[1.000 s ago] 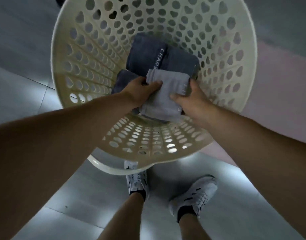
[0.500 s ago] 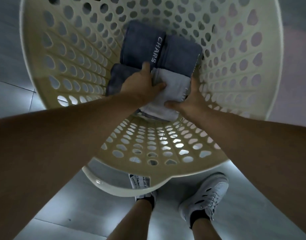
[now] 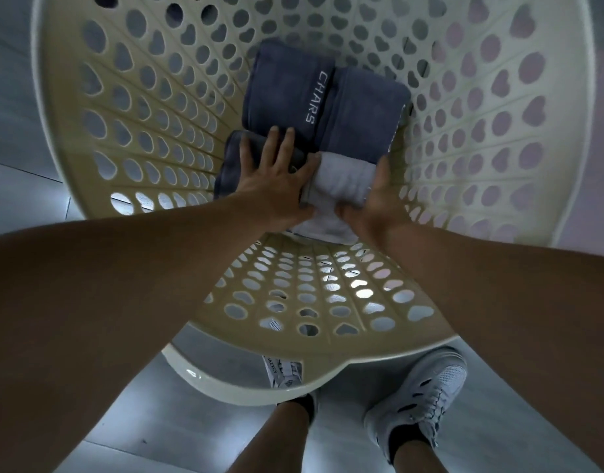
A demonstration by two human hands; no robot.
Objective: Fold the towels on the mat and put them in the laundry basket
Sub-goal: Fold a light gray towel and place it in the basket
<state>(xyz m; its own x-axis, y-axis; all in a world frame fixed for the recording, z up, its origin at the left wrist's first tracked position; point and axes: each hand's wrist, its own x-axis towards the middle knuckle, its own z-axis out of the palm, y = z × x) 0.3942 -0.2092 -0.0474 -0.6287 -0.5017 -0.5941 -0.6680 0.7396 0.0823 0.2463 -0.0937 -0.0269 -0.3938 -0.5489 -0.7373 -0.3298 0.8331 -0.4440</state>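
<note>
Our left hand (image 3: 276, 179) lies flat with its fingers (image 3: 275, 145) straight and spread. It presses on the plain dark towel (image 3: 230, 162) and its thumb touches the left edge of the light grey towel (image 3: 345, 179). Our right hand (image 3: 379, 199) holds the right edge of the light grey towel. Its thumb lies on the near corner. Its fingers are hidden behind the cloth, so the grip appears to be a pinch.

All three folded towels are on the floor of the laundry basket (image 3: 123, 131). With the basket floor as the dial:
- The lettered dark towel (image 3: 358, 110), marked CHARS, is at 12 o'clock.
- The plain dark towel is at 9 o'clock.
- The light grey towel is at 6 o'clock and touches both dark towels.

Two grey shoes (image 3: 427, 397) stand on the tiled floor (image 3: 191, 421) at 6 o'clock, outside the basket rim.
</note>
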